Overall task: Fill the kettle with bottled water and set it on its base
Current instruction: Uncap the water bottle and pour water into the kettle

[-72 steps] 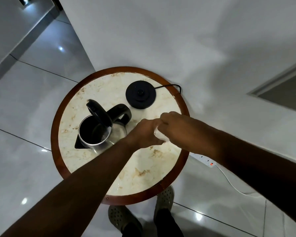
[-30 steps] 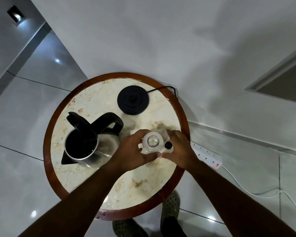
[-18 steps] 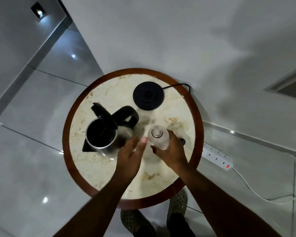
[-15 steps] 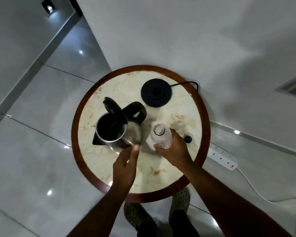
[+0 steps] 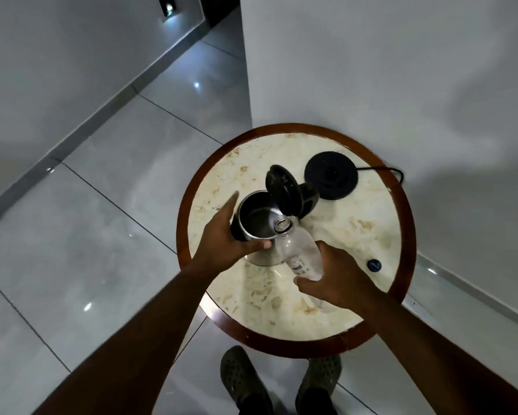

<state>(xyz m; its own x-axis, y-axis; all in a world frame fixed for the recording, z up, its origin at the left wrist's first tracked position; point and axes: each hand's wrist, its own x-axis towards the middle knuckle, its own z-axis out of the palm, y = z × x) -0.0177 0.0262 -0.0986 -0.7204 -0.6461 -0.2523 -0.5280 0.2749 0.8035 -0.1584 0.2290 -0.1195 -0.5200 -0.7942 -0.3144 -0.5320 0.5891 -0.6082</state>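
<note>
Right hand wrapped around tilted bottle, mouth over kettle at eleven o'clock; left hand cupping kettle's side.

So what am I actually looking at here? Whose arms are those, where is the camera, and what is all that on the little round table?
No machine here: the arms belong to a person, and the single camera sits on their head, looking down, so you also see their shoes on the floor. The round table has a marble-like top with a wooden rim. On it stands a steel kettle with its lid flipped up. The left hand steadies the kettle's side, while the right hand tilts an open plastic water bottle, its mouth over the kettle's opening. Behind the kettle lies the black base with its cord, nothing on it. The small dark bottle cap rests near the table's right edge.
</note>
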